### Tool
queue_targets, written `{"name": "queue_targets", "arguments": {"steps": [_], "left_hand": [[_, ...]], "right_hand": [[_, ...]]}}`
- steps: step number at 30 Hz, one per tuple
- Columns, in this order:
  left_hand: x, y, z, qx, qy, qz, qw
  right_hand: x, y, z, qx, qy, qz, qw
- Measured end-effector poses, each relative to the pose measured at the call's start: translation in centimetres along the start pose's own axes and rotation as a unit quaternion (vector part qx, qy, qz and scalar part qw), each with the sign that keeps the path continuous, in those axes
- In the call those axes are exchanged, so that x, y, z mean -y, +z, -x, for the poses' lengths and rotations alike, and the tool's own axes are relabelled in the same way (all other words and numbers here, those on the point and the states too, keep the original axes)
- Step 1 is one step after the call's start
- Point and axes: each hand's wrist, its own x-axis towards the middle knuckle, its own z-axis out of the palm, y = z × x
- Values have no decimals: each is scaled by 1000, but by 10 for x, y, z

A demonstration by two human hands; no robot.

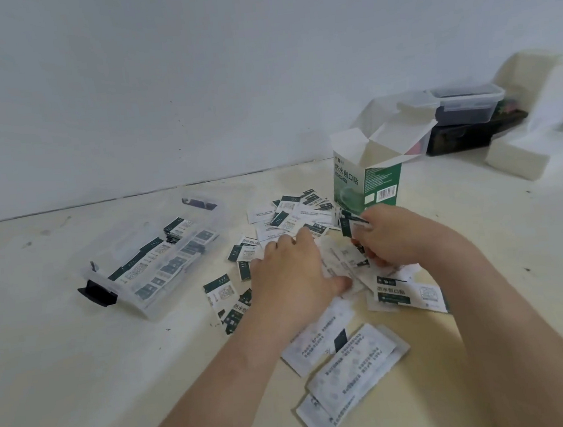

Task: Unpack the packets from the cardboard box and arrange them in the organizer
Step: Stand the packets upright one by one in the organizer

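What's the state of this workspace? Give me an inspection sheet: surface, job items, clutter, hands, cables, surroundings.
Surface: pale table, scuffed, with small dark specks.
Job's things: cardboard box upright with its top flaps open; packets scattered in front of it, some longer ones nearer the person; clear organizer at left, open and partly filled with packets.
Clutter: stacked lidded containers and white foam blocks at far right.
Hands: left hand rests on the packet pile, grip unclear; right hand grips a few packets beside the box.
Cables: nothing seen.
Surroundings: plain white wall behind the table.
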Motion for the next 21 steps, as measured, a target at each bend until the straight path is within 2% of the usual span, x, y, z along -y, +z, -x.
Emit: {"name": "queue_targets", "arguments": {"steps": [3, 8, 13, 15, 18, 19, 21], "left_hand": [[6, -5, -6, 9, -34, 126, 991], [25, -10, -7, -123, -63, 243, 960], [40, -27, -3, -170, -50, 363, 915], [45, -36, 1, -215, -50, 407, 886], [45, -41, 7, -324, 11, 396, 859], [43, -40, 10, -329, 45, 375, 865], [34, -32, 13, -295, 124, 311, 895]], "right_hand": [[7, 2, 4, 39, 13, -114, 993], [21, 6, 11, 62, -25, -209, 976], [22, 13, 6, 3, -7, -331, 944], [24, 15, 6, 9, 35, -452, 891], [34, 23, 10, 110, 87, -621, 771], [39, 27, 10, 154, 86, -650, 739], [44, 35, 11, 204, 54, -683, 700]]}}
